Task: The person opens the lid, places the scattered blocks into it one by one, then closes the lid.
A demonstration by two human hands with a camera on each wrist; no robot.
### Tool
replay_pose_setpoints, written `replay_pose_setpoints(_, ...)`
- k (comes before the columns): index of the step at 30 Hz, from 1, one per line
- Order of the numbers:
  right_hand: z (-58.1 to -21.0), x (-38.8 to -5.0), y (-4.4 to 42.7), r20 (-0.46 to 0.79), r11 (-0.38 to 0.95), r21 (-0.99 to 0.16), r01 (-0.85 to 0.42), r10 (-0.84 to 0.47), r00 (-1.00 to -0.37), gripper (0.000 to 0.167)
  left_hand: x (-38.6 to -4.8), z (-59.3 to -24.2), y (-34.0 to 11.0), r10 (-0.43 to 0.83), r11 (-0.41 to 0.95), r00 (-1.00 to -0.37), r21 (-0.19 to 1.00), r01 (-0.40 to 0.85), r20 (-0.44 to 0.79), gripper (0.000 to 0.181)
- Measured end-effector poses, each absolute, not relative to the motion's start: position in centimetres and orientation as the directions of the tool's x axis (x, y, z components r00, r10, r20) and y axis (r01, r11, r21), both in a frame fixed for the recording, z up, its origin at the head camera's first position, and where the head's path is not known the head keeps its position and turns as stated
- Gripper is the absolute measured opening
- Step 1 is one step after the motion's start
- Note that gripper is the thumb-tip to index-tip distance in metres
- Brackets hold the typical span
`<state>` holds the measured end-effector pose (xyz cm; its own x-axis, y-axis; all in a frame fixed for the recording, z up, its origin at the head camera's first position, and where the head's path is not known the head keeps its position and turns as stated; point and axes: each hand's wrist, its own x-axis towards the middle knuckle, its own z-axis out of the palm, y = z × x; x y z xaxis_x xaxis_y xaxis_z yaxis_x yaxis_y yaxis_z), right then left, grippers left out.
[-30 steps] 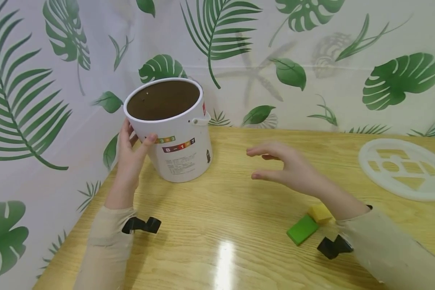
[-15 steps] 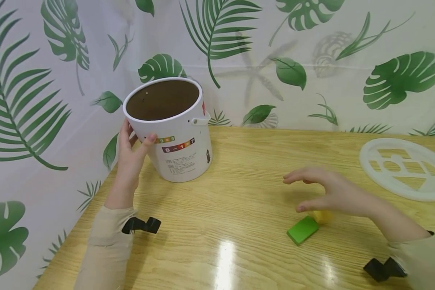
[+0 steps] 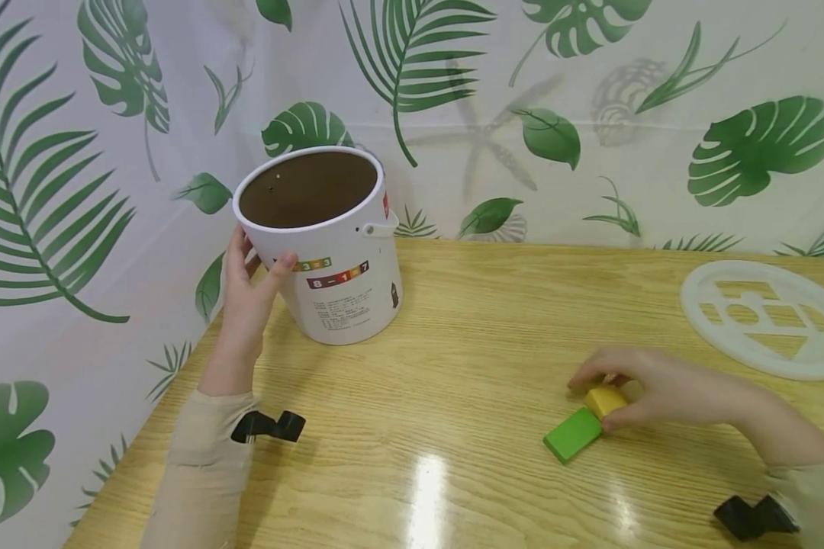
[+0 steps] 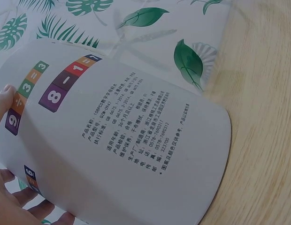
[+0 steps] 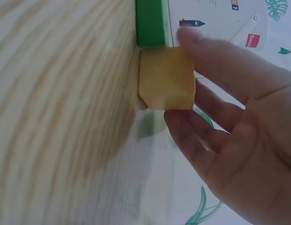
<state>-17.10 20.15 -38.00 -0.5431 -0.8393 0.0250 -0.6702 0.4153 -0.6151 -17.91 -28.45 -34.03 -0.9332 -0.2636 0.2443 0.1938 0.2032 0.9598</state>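
Note:
A white bucket (image 3: 336, 290) with a dark inside and printed number strips leans slightly to the left on the wooden table. My left hand (image 3: 246, 297) grips its left side, thumb on the front wall and fingers on the far side; the left wrist view shows the printed wall (image 4: 112, 140) up close. A yellow block (image 3: 604, 400) touches the end of a flat green block (image 3: 573, 435). Around the yellow block curl the thumb and fingers of my right hand (image 3: 666, 385). In the right wrist view the yellow block (image 5: 166, 77) rests on the table between them.
A whitish round plate (image 3: 783, 354) with cut-out shapes lies at the right of the table (image 3: 453, 366). Behind and to the left stands a white leaf-print sheet (image 3: 481, 183). A light reflection lies on the table's near part.
My right hand has come right and toward me, from near the bucket down to the yellow block, and its fingers have closed in around it. My left hand and the bucket stay put.

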Motion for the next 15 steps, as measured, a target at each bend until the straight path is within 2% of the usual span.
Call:
replay_pose_setpoints(5,-38.08,-17.09,20.33,-0.014,0.443,-0.606,-0.661,-0.836,-0.548,0.031,-17.96,-34.01,-28.52,-0.265,0.211,-0.935,0.960,0.182,0.235,0.089)
replay_pose_setpoints(15,-38.37,-17.18,20.12,-0.052,0.448,-0.606,-0.657,-0.847,-0.530,0.034,-17.86,-33.93,-28.50,-0.270,0.219,-0.938,0.962,0.160,0.217,0.090)
